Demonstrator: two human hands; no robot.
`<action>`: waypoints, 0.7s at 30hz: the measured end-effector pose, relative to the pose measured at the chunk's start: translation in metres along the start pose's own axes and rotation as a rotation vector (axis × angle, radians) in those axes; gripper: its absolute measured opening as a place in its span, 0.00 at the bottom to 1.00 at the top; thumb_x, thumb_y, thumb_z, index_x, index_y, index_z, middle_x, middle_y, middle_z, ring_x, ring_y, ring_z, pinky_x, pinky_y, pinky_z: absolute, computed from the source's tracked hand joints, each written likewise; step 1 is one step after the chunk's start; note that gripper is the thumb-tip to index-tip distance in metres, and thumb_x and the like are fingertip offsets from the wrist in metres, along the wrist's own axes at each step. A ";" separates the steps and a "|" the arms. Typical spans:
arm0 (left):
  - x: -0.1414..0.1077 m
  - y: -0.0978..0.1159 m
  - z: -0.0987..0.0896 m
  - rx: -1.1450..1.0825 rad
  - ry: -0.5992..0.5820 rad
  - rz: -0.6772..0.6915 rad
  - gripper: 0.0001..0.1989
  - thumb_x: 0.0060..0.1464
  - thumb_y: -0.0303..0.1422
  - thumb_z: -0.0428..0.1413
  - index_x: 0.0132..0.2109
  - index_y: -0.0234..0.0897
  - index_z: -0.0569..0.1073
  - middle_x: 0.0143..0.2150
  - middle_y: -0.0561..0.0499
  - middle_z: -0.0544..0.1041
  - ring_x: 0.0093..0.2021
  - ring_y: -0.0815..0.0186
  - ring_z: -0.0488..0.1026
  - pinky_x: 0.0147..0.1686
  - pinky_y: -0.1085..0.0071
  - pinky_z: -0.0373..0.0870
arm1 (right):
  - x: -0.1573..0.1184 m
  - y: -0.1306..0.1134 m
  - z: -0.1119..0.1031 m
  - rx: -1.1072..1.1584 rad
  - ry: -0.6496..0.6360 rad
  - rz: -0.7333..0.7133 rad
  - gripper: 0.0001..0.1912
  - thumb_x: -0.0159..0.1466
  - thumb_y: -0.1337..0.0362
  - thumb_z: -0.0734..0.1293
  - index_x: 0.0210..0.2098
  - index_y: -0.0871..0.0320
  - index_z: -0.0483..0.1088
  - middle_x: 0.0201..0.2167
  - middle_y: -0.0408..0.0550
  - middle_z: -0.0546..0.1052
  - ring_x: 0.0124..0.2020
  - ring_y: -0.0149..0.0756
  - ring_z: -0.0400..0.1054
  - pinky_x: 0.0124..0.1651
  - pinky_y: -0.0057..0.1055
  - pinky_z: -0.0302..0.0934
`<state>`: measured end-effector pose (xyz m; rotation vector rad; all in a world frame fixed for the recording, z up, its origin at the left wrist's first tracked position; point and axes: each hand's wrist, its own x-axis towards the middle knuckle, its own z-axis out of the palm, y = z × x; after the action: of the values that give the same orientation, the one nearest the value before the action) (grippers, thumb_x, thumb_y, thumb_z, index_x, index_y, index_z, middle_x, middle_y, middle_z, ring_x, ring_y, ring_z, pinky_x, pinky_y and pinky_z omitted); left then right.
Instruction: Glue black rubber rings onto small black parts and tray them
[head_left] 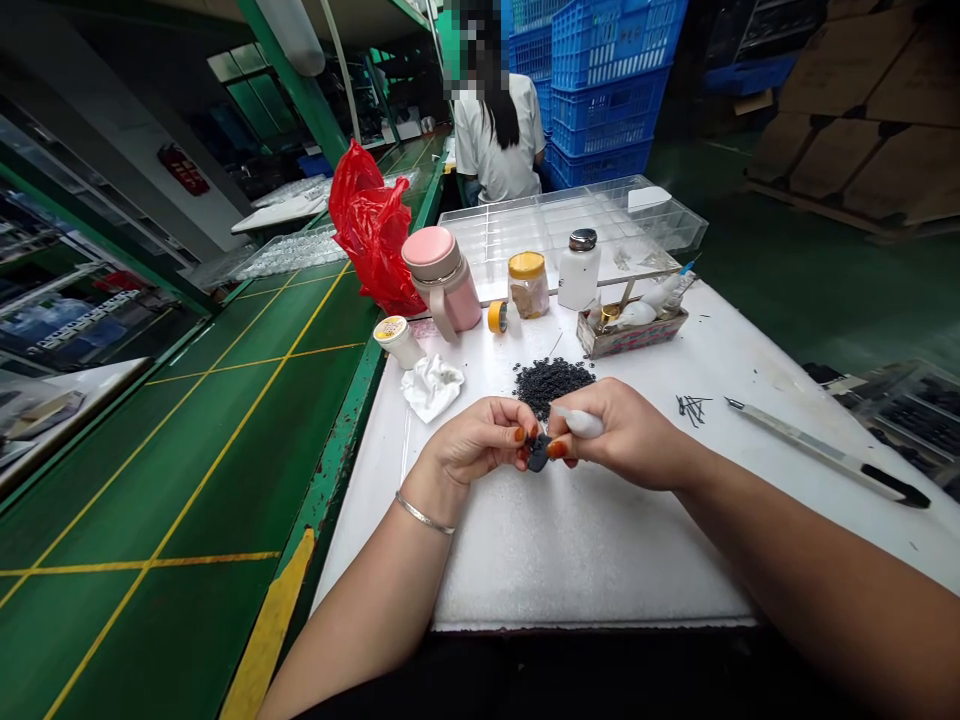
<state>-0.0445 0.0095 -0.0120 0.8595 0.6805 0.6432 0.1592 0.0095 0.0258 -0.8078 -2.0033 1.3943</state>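
My left hand (487, 438) pinches a small dark part (538, 455) between thumb and fingers, low over the white worktop (525, 560). Against that part, my right hand (622, 430) is closed around a small white squeeze bottle (581, 422); its tip is hidden by my fingers. The exact kind of the dark part cannot be made out. Just beyond both hands lies a pile of small black rings (551, 380). Several thin black pieces (691, 409) lie to the right of my right hand.
A pen-like tool (817, 446) lies at right. Behind the pile stand a pink mug (454, 295), a yellow-lidded jar (529, 285), a white pump bottle (579, 270) and a box of tools (631, 328). Crumpled tissue (433, 387) lies left. A green conveyor (225, 440) runs alongside; a person (499, 130) sits ahead.
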 end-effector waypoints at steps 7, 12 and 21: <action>0.002 -0.004 -0.002 -0.027 -0.080 -0.013 0.18 0.37 0.36 0.71 0.27 0.29 0.72 0.26 0.48 0.72 0.22 0.70 0.70 0.23 0.77 0.68 | 0.002 0.004 0.001 0.364 -0.105 0.238 0.07 0.51 0.66 0.70 0.21 0.62 0.68 0.15 0.43 0.70 0.17 0.25 0.57 0.21 0.23 0.50; 0.004 -0.007 -0.005 -0.011 -0.093 -0.010 0.19 0.37 0.37 0.70 0.26 0.29 0.70 0.29 0.47 0.73 0.25 0.67 0.72 0.26 0.73 0.70 | 0.002 0.004 0.002 0.417 -0.121 0.253 0.10 0.51 0.64 0.71 0.21 0.62 0.68 0.15 0.42 0.70 0.16 0.24 0.57 0.20 0.22 0.50; 0.006 -0.007 -0.006 -0.007 -0.048 -0.028 0.17 0.37 0.34 0.70 0.27 0.29 0.72 0.26 0.47 0.73 0.23 0.69 0.70 0.24 0.75 0.68 | 0.001 -0.007 0.002 0.101 -0.004 0.228 0.05 0.51 0.68 0.69 0.21 0.62 0.70 0.16 0.41 0.70 0.18 0.24 0.59 0.22 0.23 0.49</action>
<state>-0.0438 0.0133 -0.0224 0.8552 0.6457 0.5975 0.1555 0.0071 0.0317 -1.0129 -1.8727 1.6108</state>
